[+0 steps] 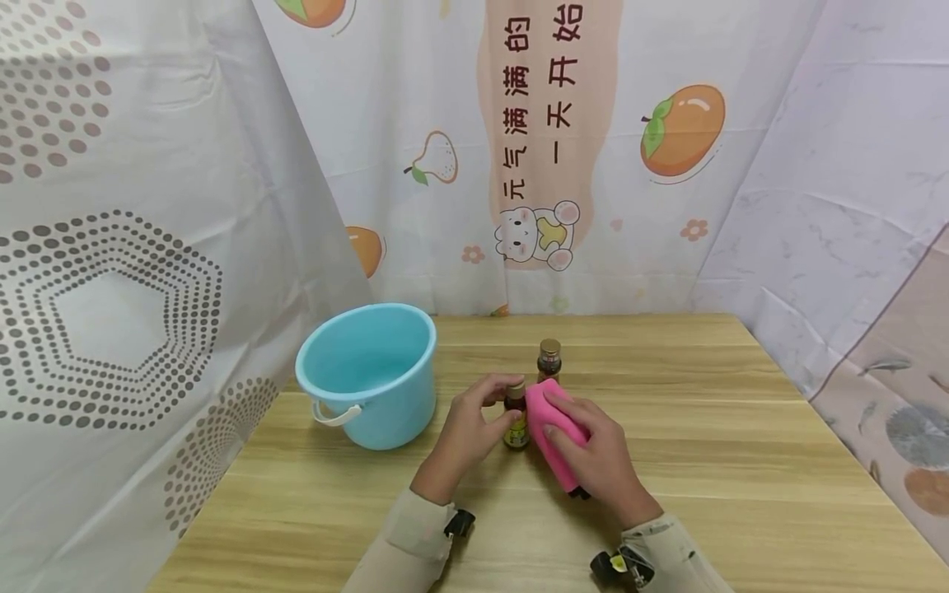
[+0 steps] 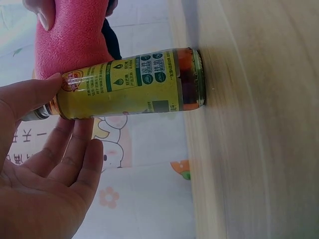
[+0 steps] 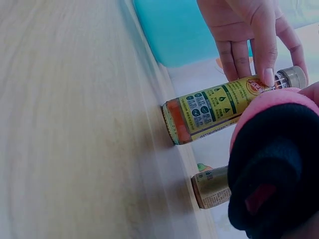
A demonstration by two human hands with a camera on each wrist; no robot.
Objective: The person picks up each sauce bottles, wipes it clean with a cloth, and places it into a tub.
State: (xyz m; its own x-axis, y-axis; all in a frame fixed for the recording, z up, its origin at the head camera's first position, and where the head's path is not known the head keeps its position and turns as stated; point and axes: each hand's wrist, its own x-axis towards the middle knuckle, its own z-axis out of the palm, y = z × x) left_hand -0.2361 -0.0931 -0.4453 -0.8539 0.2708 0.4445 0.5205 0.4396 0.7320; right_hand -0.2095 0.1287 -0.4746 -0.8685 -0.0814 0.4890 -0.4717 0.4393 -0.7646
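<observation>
A small dark glass bottle with a yellow label and a metallic cap (image 1: 516,432) stands upright on the table. My left hand (image 1: 469,428) holds it near the neck, thumb on the front and fingers behind; the left wrist view shows the thumb on the upper label (image 2: 124,84). In my right hand (image 1: 604,461) is a fuzzy pink cloth (image 1: 549,420), bunched up with a black end (image 3: 279,164). The cloth is right beside the bottle, against its upper part. Behind the cloth stands a second bottle (image 1: 549,359) with a gold cap, its lower part hidden in the head view.
A light blue bucket (image 1: 423,387) with a white handle stands on the table to the left. The wood-grain table (image 1: 712,445) runs back to a printed curtain (image 1: 630,272), and more curtains hang at both sides.
</observation>
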